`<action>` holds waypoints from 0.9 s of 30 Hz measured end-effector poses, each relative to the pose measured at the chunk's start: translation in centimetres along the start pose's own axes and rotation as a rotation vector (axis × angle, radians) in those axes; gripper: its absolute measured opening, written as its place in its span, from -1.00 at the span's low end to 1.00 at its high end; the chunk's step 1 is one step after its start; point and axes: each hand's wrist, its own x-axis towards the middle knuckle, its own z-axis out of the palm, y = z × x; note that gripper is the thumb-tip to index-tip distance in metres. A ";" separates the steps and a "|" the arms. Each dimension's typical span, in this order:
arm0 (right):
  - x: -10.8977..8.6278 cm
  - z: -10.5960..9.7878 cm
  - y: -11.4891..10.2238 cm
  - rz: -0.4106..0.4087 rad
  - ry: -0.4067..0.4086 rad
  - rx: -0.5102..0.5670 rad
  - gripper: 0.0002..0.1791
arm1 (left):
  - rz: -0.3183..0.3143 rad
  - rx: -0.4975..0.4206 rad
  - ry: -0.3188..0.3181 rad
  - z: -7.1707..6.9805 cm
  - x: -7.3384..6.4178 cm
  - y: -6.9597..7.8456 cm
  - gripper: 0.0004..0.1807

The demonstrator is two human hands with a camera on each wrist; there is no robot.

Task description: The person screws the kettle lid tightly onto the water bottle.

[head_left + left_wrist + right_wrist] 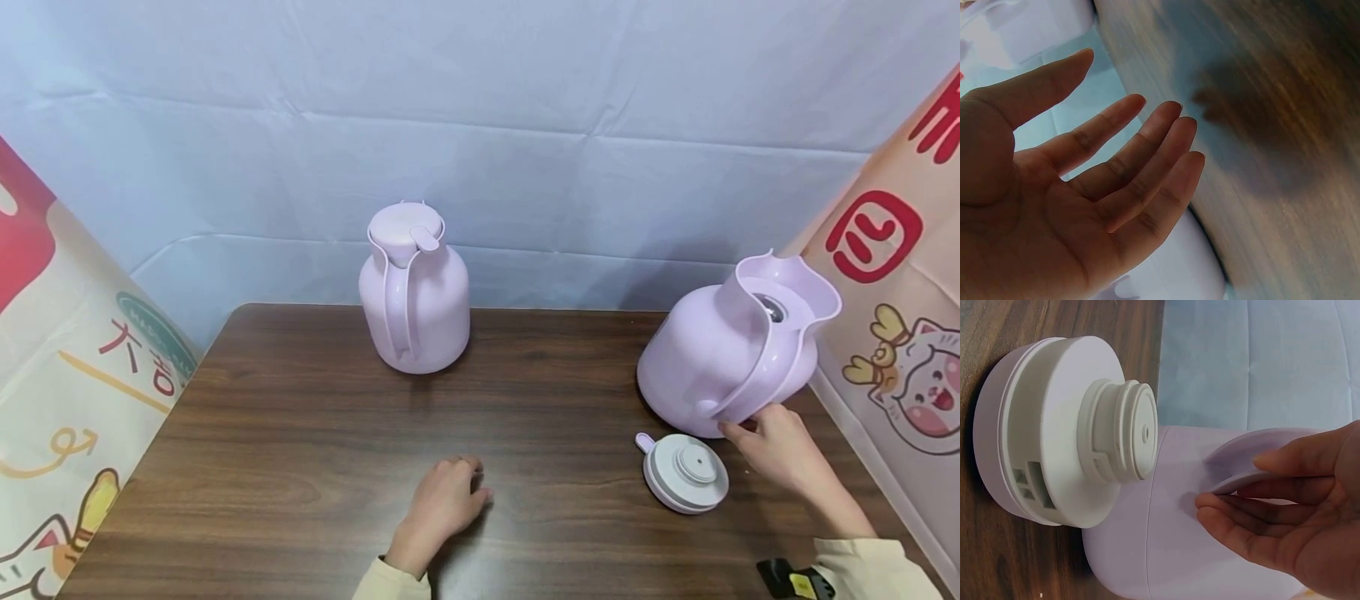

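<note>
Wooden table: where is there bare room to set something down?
Free: the table left of the left hand and lidded jug; also between that jug and the open jug. Crowded: the right, where open jug, loose lid and right hand cluster.

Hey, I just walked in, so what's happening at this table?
A person's right hand pinches the lower end of the handle on the right-hand lilac jug, whose top is uncovered. A lid lies upside down on the table beside it, stopper side up. The left hand holds nothing, fingers relaxed over the tabletop. A second lilac jug stands farther left, its lid on.
</note>
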 end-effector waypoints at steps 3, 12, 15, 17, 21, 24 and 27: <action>0.0 0.0 0.0 0.002 -0.004 0.003 -0.85 | -0.009 -0.004 -0.004 -0.2 0.0 -0.1 -0.68; 0.0 0.1 0.0 0.002 -0.004 0.012 -0.84 | -0.015 -0.009 0.009 -0.5 -0.1 -0.8 -0.68; 0.0 0.1 0.0 0.002 -0.012 0.013 -0.84 | -0.018 -0.021 0.006 -0.6 -0.1 -1.0 -0.68; 0.0 0.0 0.0 0.003 -0.017 0.010 -0.83 | -0.019 -0.024 0.005 -0.6 -0.1 -1.1 -0.69; 0.1 0.0 0.0 0.008 -0.025 0.010 -0.83 | -0.021 -0.020 0.004 -0.7 0.0 -1.2 -0.70; 0.1 0.1 -0.1 0.000 -0.017 0.015 -0.84 | -0.031 -0.022 0.007 -0.8 0.0 -1.3 -0.70; 0.0 0.2 -0.3 -0.019 -0.005 0.023 -0.85 | -0.039 -0.028 0.010 -0.9 0.0 -1.3 -0.69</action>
